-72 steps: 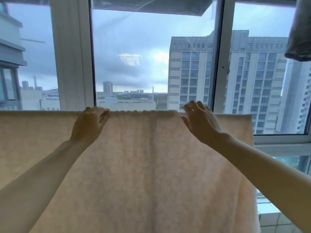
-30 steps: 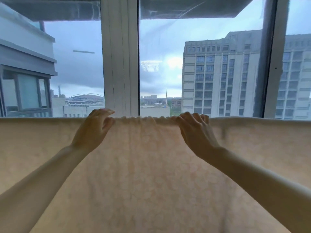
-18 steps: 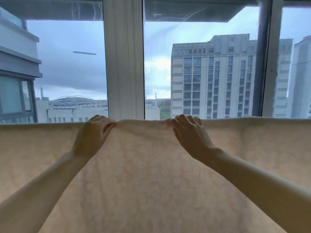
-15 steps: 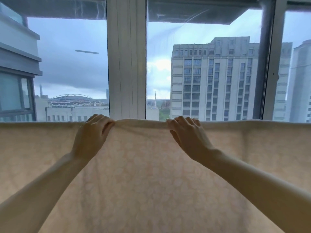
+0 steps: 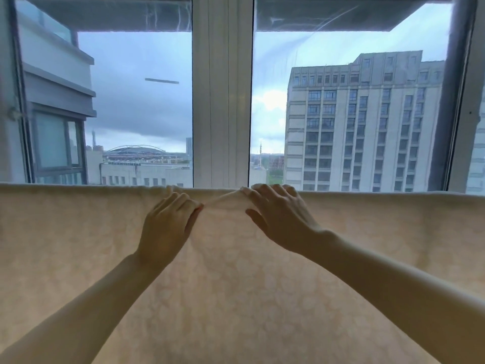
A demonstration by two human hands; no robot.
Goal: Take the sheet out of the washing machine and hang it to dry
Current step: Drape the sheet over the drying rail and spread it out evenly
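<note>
Head view, left to right: the sheet [image 5: 65, 232] is already out of the machine and draped over some support that its own top fold hides. It spans the full width below the window post [image 5: 223, 101]. On the left its top edge runs flat and level.

The left hand [image 5: 168, 224] sits just left of centre, fingers curled at the fold, with the thumb tip pinching cloth. A small raised ridge of fabric stretches from that thumb up to the right hand [image 5: 280, 216]. This hand's fingers bend over the top edge while its thumb spreads below, so it too appears to hold cloth. Right of it the edge lies flat again, in front of the tall building [image 5: 362, 122].

The step in hand looks like smoothing the last bunched stretch. To do it well, draw the two hands apart along the fold so the ridge pulls flat. Lifting should be avoided, since it could drag the drape off its support. Equal pull on both sides would help, as would checking that the front hangs without creases.
</note>
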